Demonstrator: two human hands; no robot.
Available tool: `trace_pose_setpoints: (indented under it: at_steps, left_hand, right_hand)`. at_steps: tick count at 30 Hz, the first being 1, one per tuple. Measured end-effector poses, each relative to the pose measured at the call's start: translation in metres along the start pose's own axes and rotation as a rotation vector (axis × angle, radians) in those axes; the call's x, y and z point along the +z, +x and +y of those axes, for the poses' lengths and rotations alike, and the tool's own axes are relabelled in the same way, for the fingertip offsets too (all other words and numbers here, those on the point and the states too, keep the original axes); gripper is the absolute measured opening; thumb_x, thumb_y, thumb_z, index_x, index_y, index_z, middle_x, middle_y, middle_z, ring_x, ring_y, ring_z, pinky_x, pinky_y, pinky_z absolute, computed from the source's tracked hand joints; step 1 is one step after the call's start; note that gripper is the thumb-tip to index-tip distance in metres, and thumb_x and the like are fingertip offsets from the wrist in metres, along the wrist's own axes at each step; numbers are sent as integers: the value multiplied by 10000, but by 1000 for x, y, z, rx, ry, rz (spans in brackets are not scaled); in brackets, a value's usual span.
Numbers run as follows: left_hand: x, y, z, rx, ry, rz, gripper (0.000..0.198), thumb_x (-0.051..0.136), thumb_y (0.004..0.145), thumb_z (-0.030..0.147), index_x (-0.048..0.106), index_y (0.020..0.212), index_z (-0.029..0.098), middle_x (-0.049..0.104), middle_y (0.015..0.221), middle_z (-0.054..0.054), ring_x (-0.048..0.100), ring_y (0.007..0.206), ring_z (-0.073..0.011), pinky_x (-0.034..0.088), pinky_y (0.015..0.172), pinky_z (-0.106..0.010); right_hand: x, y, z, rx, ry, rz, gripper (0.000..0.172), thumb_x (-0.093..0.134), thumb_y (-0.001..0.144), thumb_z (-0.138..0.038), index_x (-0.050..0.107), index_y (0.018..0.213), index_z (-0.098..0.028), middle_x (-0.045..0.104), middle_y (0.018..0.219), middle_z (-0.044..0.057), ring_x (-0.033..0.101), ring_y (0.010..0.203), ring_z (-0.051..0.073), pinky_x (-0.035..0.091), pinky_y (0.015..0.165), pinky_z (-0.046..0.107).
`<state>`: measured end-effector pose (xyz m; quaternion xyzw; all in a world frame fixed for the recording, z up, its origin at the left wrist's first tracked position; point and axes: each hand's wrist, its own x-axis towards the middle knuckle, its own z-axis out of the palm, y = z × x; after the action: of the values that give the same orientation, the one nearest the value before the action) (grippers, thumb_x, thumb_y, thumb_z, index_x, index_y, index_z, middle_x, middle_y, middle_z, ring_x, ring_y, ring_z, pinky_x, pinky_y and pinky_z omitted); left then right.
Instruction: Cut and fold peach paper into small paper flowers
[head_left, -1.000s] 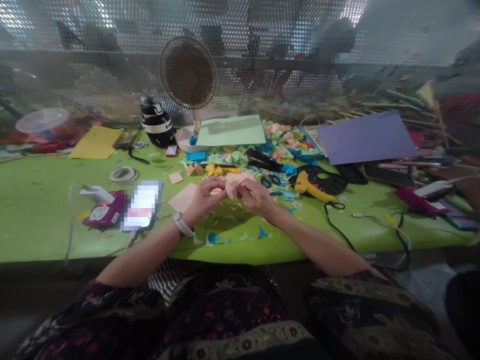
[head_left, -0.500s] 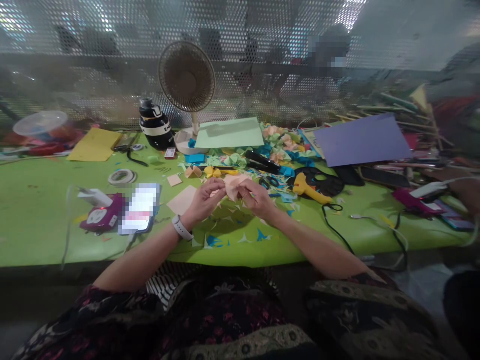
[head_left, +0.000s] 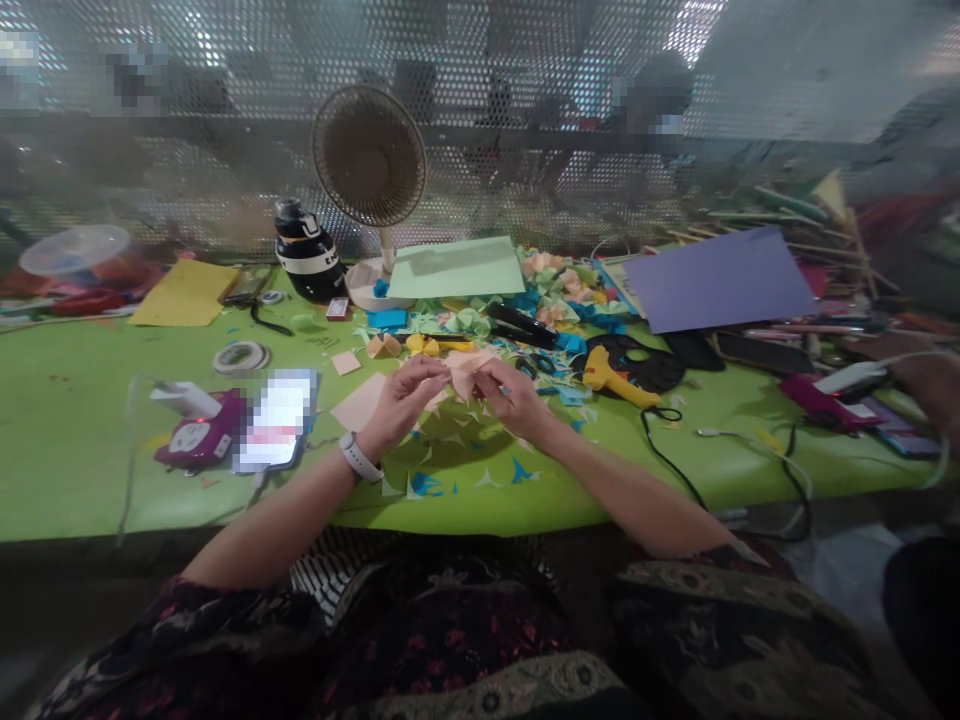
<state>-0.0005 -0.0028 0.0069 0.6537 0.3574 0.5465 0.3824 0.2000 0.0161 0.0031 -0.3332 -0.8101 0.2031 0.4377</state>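
Both hands meet over the green table around a small folded peach paper piece (head_left: pixel 461 366), shaped like a petal or flower. My right hand (head_left: pixel 514 400) pinches its right side between thumb and fingers. My left hand (head_left: pixel 401 400), with a white wristwatch (head_left: pixel 360 458), has its thumb and fingertips closed at the paper's left edge. A flat peach sheet (head_left: pixel 360 402) lies beside the left hand, partly under it. Blue and pale paper scraps (head_left: pixel 427 485) are scattered below the hands. A small yellow folded paper (head_left: pixel 421 344) sits just beyond them.
A yellow glue gun (head_left: pixel 615 378) and a black stapler (head_left: pixel 523 325) lie to the right of a heap of coloured paper pieces. At left are a lit phone (head_left: pixel 277 420), a purple power socket (head_left: pixel 196 435) and a tape roll (head_left: pixel 240 357). Behind stand a fan (head_left: pixel 369 155) and a bottle (head_left: pixel 307 255).
The view has shifted slightly. My left fingers have straightened a little and moved slightly at the paper's edge; the right hand keeps its pinch on the peach paper.
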Motion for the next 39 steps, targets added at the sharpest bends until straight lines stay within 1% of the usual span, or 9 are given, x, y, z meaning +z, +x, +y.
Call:
trace_pose_setpoints:
  at_steps: [5,13,17,20,23,27,30,35,39]
  left_hand:
    - [0,1,-4,8,37,-41,220,747,800,426,748,807,206,665,921,-75,609,901,-210,485,877,-379]
    - [0,3,-9,76,101,-46,262,708,835,462,730,791,204,669,899,-75,619,865,-203,492,825,-364]
    - [-3,4,-13,239,259,6,149,688,860,351,728,833,210,662,897,-71,616,864,-199,497,778,-349]
    - [-5,4,-16,388,420,51,81,666,872,265,729,849,220,663,914,-67,615,891,-200,494,870,-396]
    - [-5,4,-19,466,538,65,88,652,875,239,729,831,233,669,932,-55,616,907,-200,431,1024,-481]
    - [-5,3,-19,475,641,66,109,632,878,243,719,812,240,677,932,-49,620,921,-211,402,1075,-522]
    - [-6,2,-17,472,685,40,106,628,878,228,718,823,240,683,937,-50,621,918,-216,401,1082,-542]
    - [-6,1,-16,536,711,45,97,624,889,222,713,853,229,673,953,-49,623,938,-210,429,1068,-528]
    - [-6,1,-17,572,768,52,117,602,903,217,705,848,223,672,957,-50,625,941,-206,453,1049,-523]
  right_hand:
    - [1,0,3,-24,-12,-21,457,370,1000,-564,555,778,-210,598,734,42,541,680,163,442,670,302]
    - [3,-1,10,-80,-42,-20,433,364,1012,-522,602,825,-212,649,797,70,593,752,187,478,719,326]
    - [1,-1,10,-73,-51,28,366,408,1007,-482,654,939,-220,695,912,80,633,831,196,511,770,343]
    - [-2,-2,7,-72,-51,92,356,396,1015,-442,661,1091,-217,713,1043,101,652,967,221,521,868,389]
    - [-3,-3,5,-55,-74,27,447,375,1015,-466,586,1313,-208,654,1281,142,603,1184,269,471,1021,477]
    - [0,-6,7,0,-86,-140,666,364,986,-583,347,1532,-203,465,1517,167,451,1391,305,385,1133,533]
    - [4,-6,7,-30,-81,-198,753,350,970,-633,249,1572,-193,404,1560,175,386,1440,312,334,1171,554]
    - [9,-6,6,-51,-114,-266,794,353,954,-664,216,1581,-196,370,1579,177,362,1452,322,331,1168,572]
    - [8,-5,8,-27,-122,-206,751,364,962,-640,262,1567,-207,408,1557,162,394,1431,320,349,1161,563]
